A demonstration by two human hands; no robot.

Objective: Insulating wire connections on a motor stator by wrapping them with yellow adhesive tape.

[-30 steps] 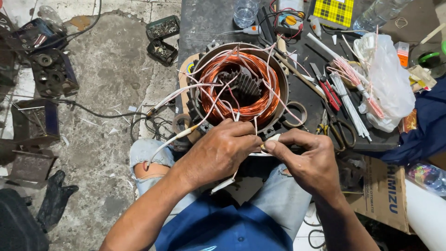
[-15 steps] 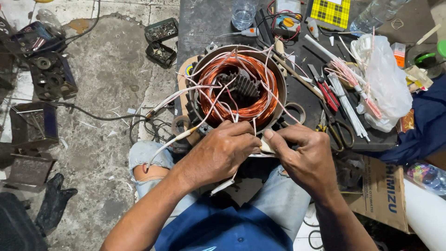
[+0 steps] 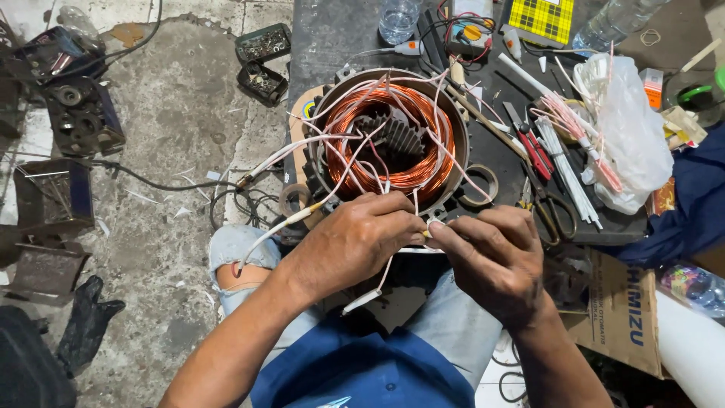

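A round motor stator (image 3: 389,140) with copper windings sits on a dark board in front of me, white sleeved lead wires (image 3: 302,147) spilling over its rim. My left hand (image 3: 355,242) and my right hand (image 3: 491,257) meet at the stator's near edge. Both pinch the same thin white sleeved wire (image 3: 423,230) between fingertips. Another white lead (image 3: 366,298) hangs down below my left hand. The wire ends between the fingers are hidden.
Scissors (image 3: 551,204), red-handled pliers (image 3: 536,151), white sleeving strips (image 3: 566,162) and a plastic bag (image 3: 623,136) lie right of the stator. A tape roll (image 3: 479,185) sits by its rim. Metal parts (image 3: 75,113) and a black glove (image 3: 87,321) lie on the concrete floor at left.
My hands have closed together a little on the white wire at the stator's near edge; my right fingers shifted slightly left. Nothing else moved.
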